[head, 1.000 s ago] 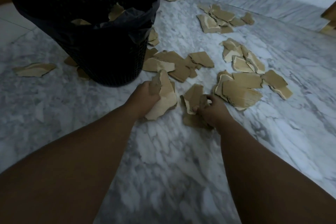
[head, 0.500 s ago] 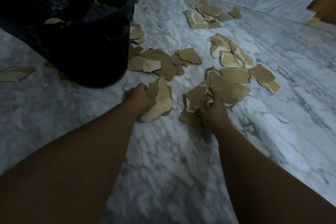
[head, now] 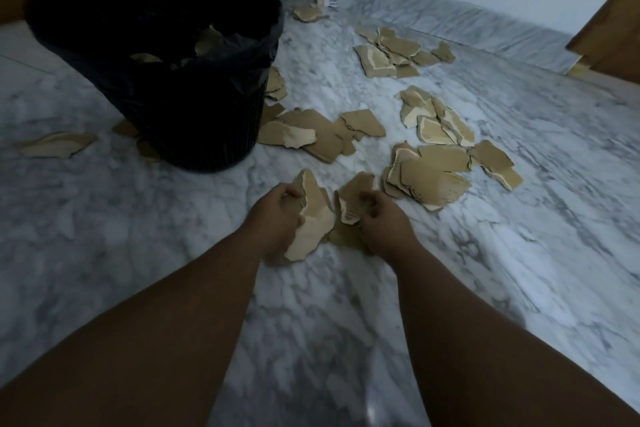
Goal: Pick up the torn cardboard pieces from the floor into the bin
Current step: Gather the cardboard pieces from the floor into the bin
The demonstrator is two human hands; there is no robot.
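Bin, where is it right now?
In the head view the bin stands upper left on the marble floor, beyond the left hand, with cardboard pieces lying beside its right base.

**Tan scraps on grey-veined marble**

The floor (head: 173, 236) is white marble with grey veins, and the skirting (head: 450, 28) on the far side has the same veining. The bin (head: 194, 121) at far left is black with a finely ribbed wall and a black bag (head: 104, 10). The cardboard pieces (head: 433, 180) are tan, paler cream where torn. The door (head: 613, 42) at far right is brown.
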